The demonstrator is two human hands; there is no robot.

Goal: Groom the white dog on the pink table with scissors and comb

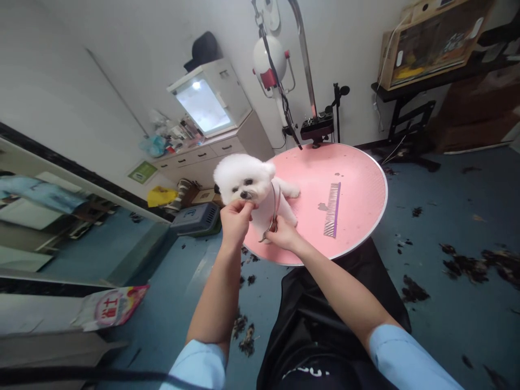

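A fluffy white dog (239, 172) sits on the round pink grooming table (309, 168), its head turned toward me. Just below its nose, my left hand (235, 221) is closed in a pinch at the dog's chin; the fingertips cover what they grip there. My right hand (284, 235) holds a pair of scissors (275, 201) by the finger rings, blades pointing up beside the dog's neck and chest. To the right of the dog, a metal comb (332, 211) with a purple spine lies on the tabletop, near a small grey tuft.
A grooming arm post (305, 59) and a white lamp-like device (270, 60) rise behind the table. Dark hair clumps (467, 268) litter the blue floor. At left are a pet carrier (195, 218) and drawers (211, 150) bearing a lit white cabinet (205, 105).
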